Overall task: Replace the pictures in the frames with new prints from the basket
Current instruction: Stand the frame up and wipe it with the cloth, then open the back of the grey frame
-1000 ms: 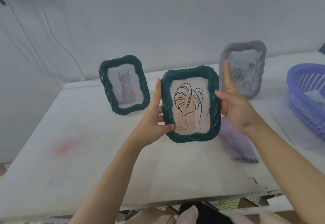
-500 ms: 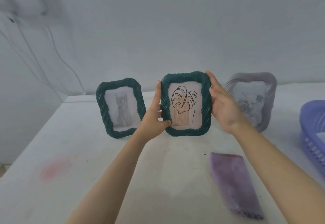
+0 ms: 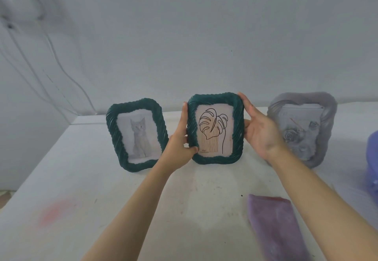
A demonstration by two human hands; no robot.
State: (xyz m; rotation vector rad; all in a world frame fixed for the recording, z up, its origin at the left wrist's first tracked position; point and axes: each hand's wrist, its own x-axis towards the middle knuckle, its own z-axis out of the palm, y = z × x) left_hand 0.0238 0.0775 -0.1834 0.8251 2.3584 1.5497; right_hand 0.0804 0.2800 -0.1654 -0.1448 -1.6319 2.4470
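A dark green frame with a leaf line-drawing print [image 3: 215,128] is upright at the back of the white table [image 3: 102,189], between two other frames. My left hand [image 3: 181,146] grips its left edge, thumb on the lower front corner and forefinger up along the side. My right hand [image 3: 260,131] holds its right edge, fingers reaching up to the top corner. A second green frame with a grey cat picture [image 3: 137,135] stands to the left. A grey frame with a rose picture [image 3: 302,129] stands to the right. I cannot tell whether the held frame's base touches the table.
A purple plastic basket [image 3: 372,158] shows at the right edge, mostly cut off. A folded purple cloth [image 3: 274,226] lies on the table in front of my right forearm. The wall is close behind the frames, with cables hanging on the left.
Both hands have carried the leaf frame away from me and down, into the gap between the cat frame and the grey frame. My right fingers shifted up along its right edge.
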